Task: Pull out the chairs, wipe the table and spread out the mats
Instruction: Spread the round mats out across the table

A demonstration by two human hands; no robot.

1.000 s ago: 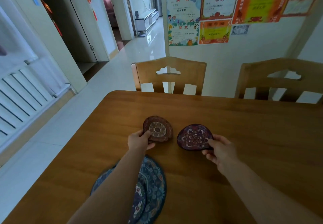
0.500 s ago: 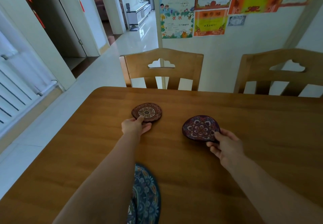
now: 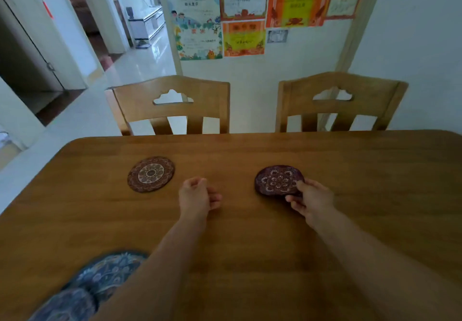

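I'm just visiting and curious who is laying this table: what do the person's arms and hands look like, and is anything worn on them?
Both forearms are bare as far as the view shows, with no sleeves in sight. The left hand and right hand wear no gloves, and no watch, bracelet or ring can be seen. These are a person's own two hands, with no cables or markings on them.
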